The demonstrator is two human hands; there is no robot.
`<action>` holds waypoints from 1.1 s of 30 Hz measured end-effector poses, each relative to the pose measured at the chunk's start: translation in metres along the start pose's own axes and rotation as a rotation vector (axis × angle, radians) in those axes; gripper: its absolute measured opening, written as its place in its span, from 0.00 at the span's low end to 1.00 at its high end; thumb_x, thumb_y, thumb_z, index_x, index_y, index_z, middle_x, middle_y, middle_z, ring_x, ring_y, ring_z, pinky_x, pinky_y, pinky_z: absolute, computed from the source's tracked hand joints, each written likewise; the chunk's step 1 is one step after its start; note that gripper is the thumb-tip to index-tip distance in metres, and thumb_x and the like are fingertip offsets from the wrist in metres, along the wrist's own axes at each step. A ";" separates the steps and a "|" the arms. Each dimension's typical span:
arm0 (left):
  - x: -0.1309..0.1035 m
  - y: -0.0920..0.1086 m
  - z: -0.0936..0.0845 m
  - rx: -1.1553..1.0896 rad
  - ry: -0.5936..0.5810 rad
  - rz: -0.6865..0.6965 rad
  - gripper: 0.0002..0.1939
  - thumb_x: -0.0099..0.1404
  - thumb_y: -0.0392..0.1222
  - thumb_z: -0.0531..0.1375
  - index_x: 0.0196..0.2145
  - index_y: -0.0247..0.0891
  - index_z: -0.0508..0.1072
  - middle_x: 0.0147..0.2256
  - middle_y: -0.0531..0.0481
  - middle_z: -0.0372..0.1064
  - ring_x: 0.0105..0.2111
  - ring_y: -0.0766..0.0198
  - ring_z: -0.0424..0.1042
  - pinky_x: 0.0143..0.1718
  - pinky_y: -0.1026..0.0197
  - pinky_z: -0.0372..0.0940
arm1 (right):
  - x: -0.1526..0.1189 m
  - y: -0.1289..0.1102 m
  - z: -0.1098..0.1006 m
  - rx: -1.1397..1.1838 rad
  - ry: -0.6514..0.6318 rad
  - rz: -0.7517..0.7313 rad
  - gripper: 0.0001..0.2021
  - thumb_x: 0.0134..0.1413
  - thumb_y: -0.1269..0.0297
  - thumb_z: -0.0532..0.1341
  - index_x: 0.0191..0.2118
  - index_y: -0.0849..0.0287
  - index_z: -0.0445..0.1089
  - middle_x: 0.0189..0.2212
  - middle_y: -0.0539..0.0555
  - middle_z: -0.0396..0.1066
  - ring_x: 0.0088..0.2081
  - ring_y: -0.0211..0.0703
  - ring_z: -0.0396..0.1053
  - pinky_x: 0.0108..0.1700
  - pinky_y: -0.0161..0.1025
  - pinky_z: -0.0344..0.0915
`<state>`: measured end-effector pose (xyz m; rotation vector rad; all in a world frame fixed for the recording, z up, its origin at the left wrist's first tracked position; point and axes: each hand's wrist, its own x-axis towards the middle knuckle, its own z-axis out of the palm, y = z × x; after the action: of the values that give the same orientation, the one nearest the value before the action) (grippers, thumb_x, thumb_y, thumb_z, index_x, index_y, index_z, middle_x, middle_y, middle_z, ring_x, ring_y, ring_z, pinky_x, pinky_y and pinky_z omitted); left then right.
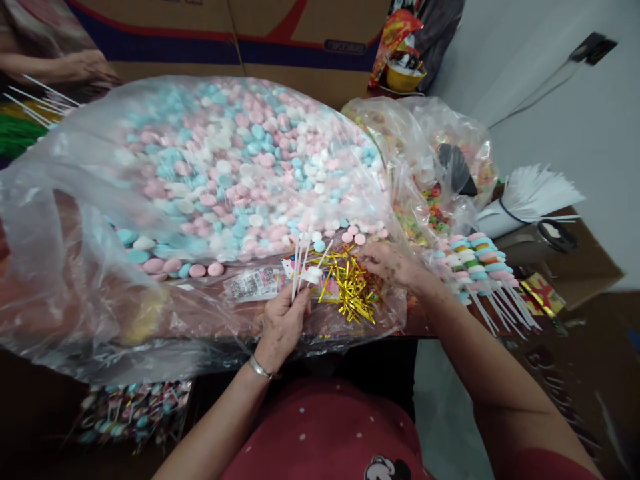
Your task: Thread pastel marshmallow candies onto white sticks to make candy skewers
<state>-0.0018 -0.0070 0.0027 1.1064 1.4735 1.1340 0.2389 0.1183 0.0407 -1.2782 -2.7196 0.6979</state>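
Note:
My left hand [284, 323] is closed around several thin white sticks [299, 263], which point up and away from me. A white candy [313, 275] sits on one stick just above the fingers. Beside it, to the right, lies a pile of gold twist ties [356, 293]. At the pile's upper right edge is my right hand [387, 265], its fingers bent down near loose pink candies [359, 239]; what its fingertips hold, if anything, is hidden. Behind both hands spreads a large clear bag [65, 220] full of pink, blue and white candies [243, 190].
Finished candy skewers [477, 263] are stacked at the right, near a bundle of white sticks [535, 193]. Another clear bag [425, 133] holds colourful sweets behind. A box of wrapped items [133, 413] is at lower left. Another person's hand [90, 68] shows at upper left.

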 end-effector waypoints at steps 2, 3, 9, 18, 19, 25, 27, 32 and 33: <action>0.000 0.000 0.000 0.007 -0.004 0.004 0.14 0.65 0.49 0.56 0.31 0.36 0.73 0.20 0.56 0.62 0.18 0.71 0.56 0.19 0.68 0.52 | -0.003 -0.001 0.002 -0.046 0.011 -0.008 0.10 0.59 0.68 0.53 0.38 0.59 0.72 0.37 0.54 0.72 0.39 0.42 0.66 0.43 0.38 0.61; 0.000 0.000 -0.001 0.004 -0.006 0.008 0.13 0.66 0.48 0.56 0.31 0.36 0.73 0.20 0.57 0.62 0.18 0.71 0.56 0.20 0.68 0.52 | -0.005 -0.002 0.004 -0.060 0.015 -0.007 0.10 0.60 0.68 0.53 0.38 0.59 0.72 0.37 0.55 0.72 0.40 0.43 0.66 0.43 0.39 0.61; 0.000 -0.002 -0.001 -0.008 -0.021 0.039 0.13 0.66 0.47 0.56 0.31 0.36 0.73 0.20 0.57 0.61 0.19 0.71 0.57 0.22 0.68 0.54 | -0.016 -0.006 0.011 -0.107 0.063 -0.044 0.10 0.62 0.69 0.52 0.38 0.57 0.72 0.37 0.55 0.70 0.40 0.43 0.65 0.43 0.40 0.63; 0.001 -0.003 0.000 0.011 -0.029 0.053 0.14 0.67 0.47 0.56 0.29 0.36 0.72 0.20 0.57 0.61 0.19 0.71 0.57 0.22 0.68 0.54 | -0.017 -0.013 0.011 -0.141 0.103 -0.047 0.08 0.58 0.73 0.52 0.34 0.59 0.68 0.35 0.56 0.69 0.37 0.44 0.65 0.43 0.41 0.64; 0.001 -0.004 0.000 0.016 -0.033 0.055 0.14 0.67 0.48 0.55 0.28 0.36 0.71 0.20 0.57 0.61 0.19 0.71 0.57 0.22 0.68 0.54 | -0.017 -0.015 0.010 -0.121 0.113 -0.028 0.08 0.57 0.73 0.52 0.35 0.59 0.68 0.35 0.56 0.70 0.37 0.44 0.66 0.43 0.41 0.65; 0.000 0.003 -0.001 0.044 -0.050 0.080 0.14 0.66 0.47 0.55 0.26 0.36 0.71 0.20 0.56 0.61 0.20 0.70 0.57 0.22 0.68 0.54 | -0.015 -0.020 0.003 0.224 0.308 0.078 0.13 0.55 0.70 0.54 0.42 0.58 0.73 0.40 0.56 0.73 0.41 0.44 0.70 0.46 0.44 0.67; 0.000 0.007 -0.001 0.069 -0.092 0.097 0.14 0.65 0.47 0.55 0.27 0.36 0.71 0.19 0.56 0.59 0.20 0.69 0.57 0.22 0.68 0.54 | -0.011 -0.020 0.003 0.511 0.378 0.190 0.11 0.53 0.66 0.58 0.40 0.57 0.75 0.36 0.54 0.74 0.35 0.42 0.72 0.40 0.42 0.69; 0.000 0.012 0.000 0.139 -0.142 0.164 0.15 0.65 0.46 0.55 0.26 0.36 0.74 0.19 0.57 0.57 0.21 0.69 0.56 0.24 0.68 0.54 | -0.001 -0.031 0.009 1.101 0.465 0.354 0.14 0.41 0.60 0.69 0.37 0.57 0.75 0.28 0.50 0.76 0.30 0.40 0.75 0.35 0.40 0.74; 0.000 0.012 0.001 0.145 -0.140 0.174 0.14 0.65 0.45 0.55 0.28 0.36 0.75 0.19 0.57 0.57 0.21 0.69 0.56 0.25 0.68 0.55 | 0.001 -0.034 0.010 1.132 0.471 0.335 0.15 0.40 0.60 0.70 0.37 0.57 0.75 0.29 0.50 0.76 0.30 0.39 0.75 0.36 0.39 0.74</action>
<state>0.0003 -0.0047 0.0141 1.4089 1.3883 1.0563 0.2114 0.0966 0.0459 -1.2802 -1.3123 1.4195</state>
